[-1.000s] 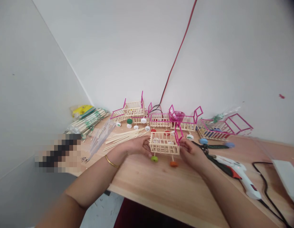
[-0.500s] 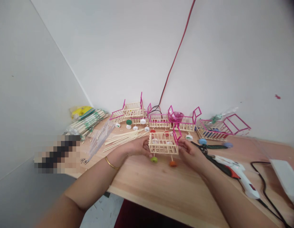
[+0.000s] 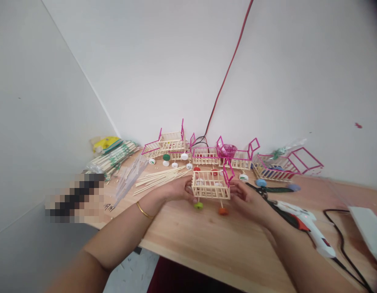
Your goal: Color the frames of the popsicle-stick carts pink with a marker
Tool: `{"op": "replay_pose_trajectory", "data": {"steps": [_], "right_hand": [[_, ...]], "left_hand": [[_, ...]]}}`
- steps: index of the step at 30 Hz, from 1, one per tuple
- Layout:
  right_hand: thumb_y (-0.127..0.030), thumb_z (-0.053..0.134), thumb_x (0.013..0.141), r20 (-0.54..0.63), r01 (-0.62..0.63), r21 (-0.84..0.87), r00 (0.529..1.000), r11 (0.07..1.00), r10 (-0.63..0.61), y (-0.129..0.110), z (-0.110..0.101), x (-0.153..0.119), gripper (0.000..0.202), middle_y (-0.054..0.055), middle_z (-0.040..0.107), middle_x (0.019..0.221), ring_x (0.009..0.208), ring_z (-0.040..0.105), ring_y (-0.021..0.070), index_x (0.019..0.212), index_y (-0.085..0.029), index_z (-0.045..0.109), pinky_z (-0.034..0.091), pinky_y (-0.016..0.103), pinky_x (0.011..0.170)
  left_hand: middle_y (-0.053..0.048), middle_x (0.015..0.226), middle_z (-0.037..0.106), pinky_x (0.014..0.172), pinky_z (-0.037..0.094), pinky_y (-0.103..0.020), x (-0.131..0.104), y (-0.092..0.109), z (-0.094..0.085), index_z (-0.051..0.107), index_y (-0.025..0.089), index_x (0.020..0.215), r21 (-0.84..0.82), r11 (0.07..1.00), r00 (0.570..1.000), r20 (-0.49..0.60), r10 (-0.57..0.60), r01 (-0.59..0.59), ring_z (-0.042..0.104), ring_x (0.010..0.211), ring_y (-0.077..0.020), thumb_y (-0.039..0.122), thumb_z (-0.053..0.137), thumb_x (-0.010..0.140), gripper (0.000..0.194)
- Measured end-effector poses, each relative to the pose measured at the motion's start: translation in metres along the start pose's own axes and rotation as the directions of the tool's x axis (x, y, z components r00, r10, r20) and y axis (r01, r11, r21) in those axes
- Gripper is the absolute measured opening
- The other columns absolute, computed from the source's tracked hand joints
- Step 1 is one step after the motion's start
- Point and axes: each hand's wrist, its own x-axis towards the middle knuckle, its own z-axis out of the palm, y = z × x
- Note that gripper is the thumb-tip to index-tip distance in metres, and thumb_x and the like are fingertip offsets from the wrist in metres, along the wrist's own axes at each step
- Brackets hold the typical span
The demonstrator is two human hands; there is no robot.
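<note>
A small toy cart (image 3: 211, 190) of pale sticks, with a magenta handle at its right end, is in front of me. Green and orange bottle-cap wheels show beneath it. My left hand (image 3: 182, 189) grips its left end, the fingers curled behind the frame. At the right end, below the handle, the bent fingers of my right hand (image 3: 245, 197) hold the other side; some fingertips are hidden by the cart. Behind it, similar carts stand in a row, among them a stacked stick cart (image 3: 172, 142) and a larger cart with blue wheels (image 3: 275, 171).
Loose sticks (image 3: 160, 181) and a clear plastic sleeve (image 3: 129, 181) lie left of the cart. Bundled sticks (image 3: 115, 158) are at the far left. On the right are pliers (image 3: 293, 221), a white glue gun (image 3: 313, 228) with its cord, and a white box (image 3: 367, 230). A magenta cup (image 3: 227, 150) stands behind.
</note>
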Motion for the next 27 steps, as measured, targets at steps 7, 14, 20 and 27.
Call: {"op": "replay_pose_trajectory", "data": {"steps": [7,14,20,27], "right_hand": [[-0.022,0.051,0.078,0.068,-0.011,-0.108,0.997,0.994,0.019,-0.016,0.002,-0.005,0.041,0.002,0.074,0.086,0.083,0.071,0.0204,0.119,-0.023,0.051,0.051,0.033,0.077],[-0.022,0.054,0.078,0.094,-0.076,-0.061,0.992,0.995,0.081,-0.023,0.001,-0.010,0.047,0.003,0.076,0.090,0.089,0.072,0.0226,0.125,-0.023,0.049,0.052,0.036,0.081],[-0.032,0.063,0.075,0.125,-0.118,0.173,0.987,0.978,0.097,-0.024,0.004,-0.006,0.053,0.010,0.072,0.113,0.108,0.068,0.0247,0.125,-0.024,0.047,0.052,0.042,0.094],[-0.042,0.066,0.079,0.060,-0.117,0.247,0.993,0.962,0.105,-0.017,0.000,-0.003,0.053,0.013,0.068,0.123,0.116,0.064,0.0265,0.126,-0.024,0.050,0.050,0.046,0.097]], "left_hand": [[-0.009,0.128,0.059,0.077,0.055,-0.025,-0.001,0.006,0.004,0.047,0.025,0.135,0.000,0.999,0.999,-0.030,0.036,-0.036,0.062,0.108,-0.0221,0.007,0.085,0.054,0.091],[-0.011,0.133,0.055,0.077,0.055,-0.025,0.000,0.006,0.004,0.044,0.026,0.137,-0.022,0.998,0.999,0.012,0.051,-0.051,0.064,0.102,-0.0200,0.011,0.087,0.053,0.096],[-0.011,0.124,0.058,0.073,0.054,-0.026,-0.004,0.009,-0.003,0.042,0.027,0.135,-0.091,0.995,0.999,0.038,-0.030,0.033,0.070,0.087,-0.0165,0.011,0.089,0.054,0.095],[-0.011,0.118,0.058,0.077,0.054,-0.029,-0.010,0.008,-0.014,0.046,0.025,0.128,-0.117,0.987,0.993,0.056,-0.107,0.113,0.071,0.093,-0.0206,0.016,0.091,0.052,0.089]]}}
